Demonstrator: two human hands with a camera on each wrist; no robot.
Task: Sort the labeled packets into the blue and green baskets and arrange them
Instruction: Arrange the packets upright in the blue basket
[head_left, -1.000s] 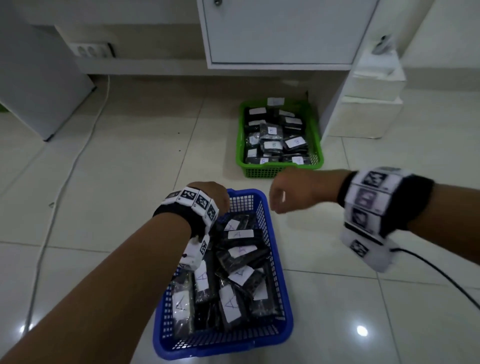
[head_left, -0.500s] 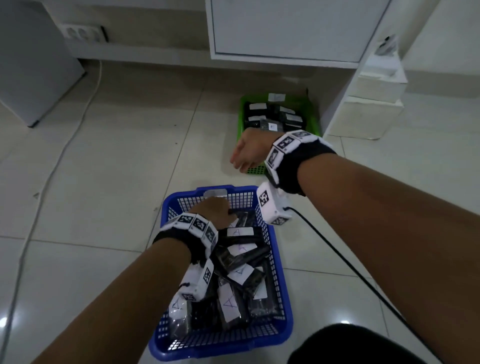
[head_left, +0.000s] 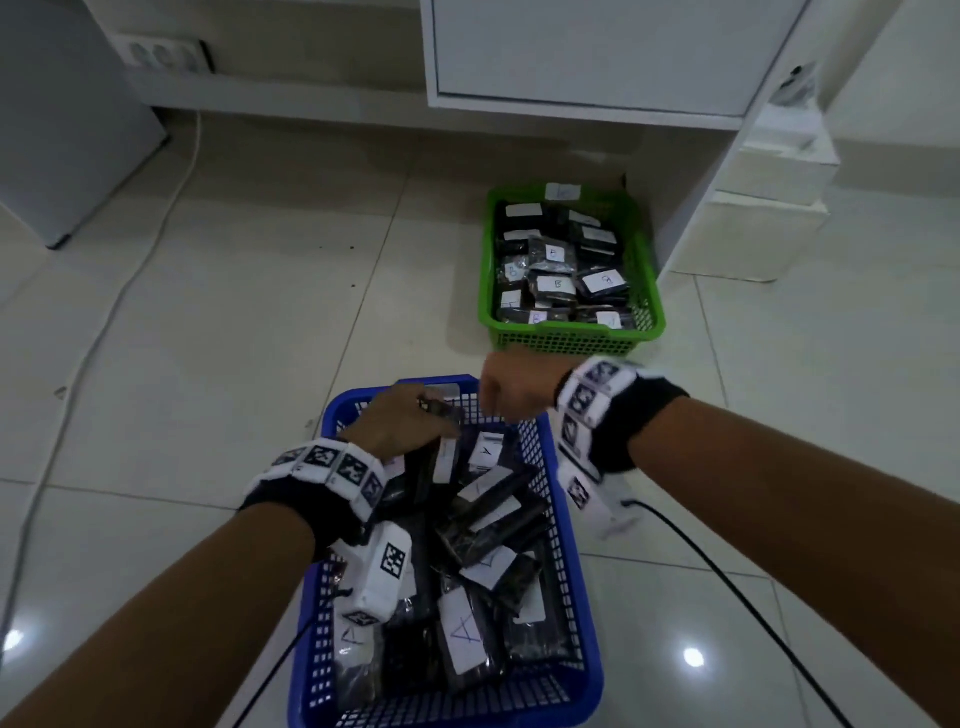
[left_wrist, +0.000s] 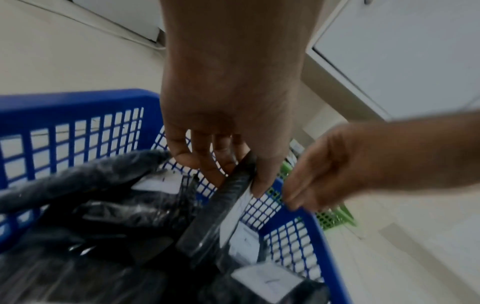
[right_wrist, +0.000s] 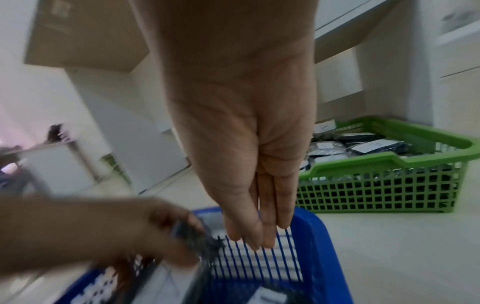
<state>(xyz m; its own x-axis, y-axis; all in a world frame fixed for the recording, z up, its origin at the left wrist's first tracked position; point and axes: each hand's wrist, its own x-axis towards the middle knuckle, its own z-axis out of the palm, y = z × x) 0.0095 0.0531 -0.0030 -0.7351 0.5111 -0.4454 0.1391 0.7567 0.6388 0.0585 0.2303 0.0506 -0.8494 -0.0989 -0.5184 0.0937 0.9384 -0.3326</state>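
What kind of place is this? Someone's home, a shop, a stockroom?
Probably a back room or office floor, though I can't be sure. The work is done on a pale tiled floor, below a white cabinet and a wall socket strip. A blue basket and a green basket hold labelled packets.

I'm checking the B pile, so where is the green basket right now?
In the head view the green basket sits on the floor, far right, beyond the blue basket, close beside the white cabinet.
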